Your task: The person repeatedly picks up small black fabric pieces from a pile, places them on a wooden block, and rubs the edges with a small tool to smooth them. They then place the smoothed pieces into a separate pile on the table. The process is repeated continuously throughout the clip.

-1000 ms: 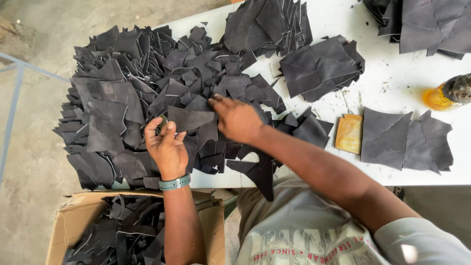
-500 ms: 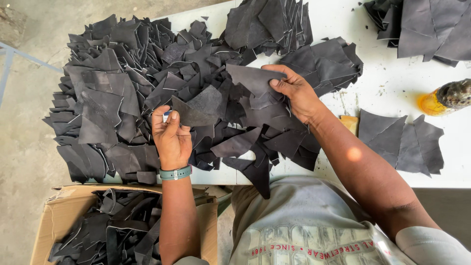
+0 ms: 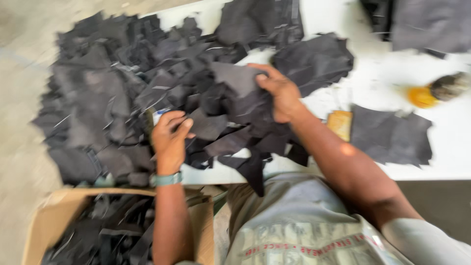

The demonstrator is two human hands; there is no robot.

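A big heap of dark grey leather-like scraps (image 3: 113, 93) covers the left part of a white table (image 3: 373, 83). My right hand (image 3: 277, 91) pinches one flat dark piece (image 3: 235, 78) and lifts it over the heap. My left hand (image 3: 169, 137), with a teal band at the wrist, is closed around a small tool with a light tip (image 3: 158, 115) and rests on the scraps near the table's front edge. The picture is blurred by motion.
A cardboard box (image 3: 49, 216) with more dark scraps stands below the table's front edge at the left. Separate dark stacks lie at the right (image 3: 390, 135), centre back (image 3: 314, 61) and far right corner (image 3: 427, 24). A small tan block (image 3: 339, 123) and a yellow-based brush (image 3: 431, 91) lie on the table.
My right hand moved from the middle of the heap up and to the right, lifting one dark piece. My left hand stayed near the front edge with the tool.
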